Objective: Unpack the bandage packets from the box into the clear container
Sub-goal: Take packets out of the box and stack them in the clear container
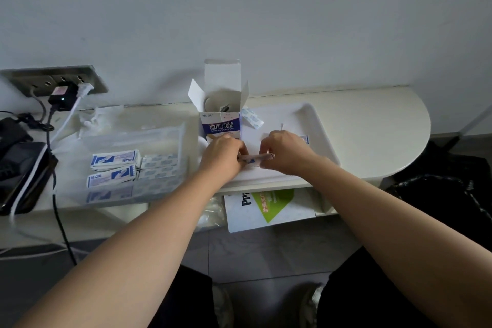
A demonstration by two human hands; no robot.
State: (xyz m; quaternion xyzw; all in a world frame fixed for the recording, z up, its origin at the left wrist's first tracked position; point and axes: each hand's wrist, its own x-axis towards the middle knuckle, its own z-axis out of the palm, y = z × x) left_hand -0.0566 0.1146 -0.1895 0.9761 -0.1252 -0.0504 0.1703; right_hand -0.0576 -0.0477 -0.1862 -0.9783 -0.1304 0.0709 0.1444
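Bandage packets point(255, 159) pinched between both hands, left point(223, 157), right point(287, 153), over white tray point(316, 125)

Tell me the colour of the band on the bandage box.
Dark blue with white lettering, on the bandage box, head view.

Both my bare forearms stretch forward from the bottom corners of the view and converge at the middle. My left hand point(223, 153) and right hand point(286, 152) sit knuckles-up, close together but not touching, fingers curled under. Each pinches one end of a bandage packet point(255, 158) held level between them. Both wrists run straight, in line with the forearms.
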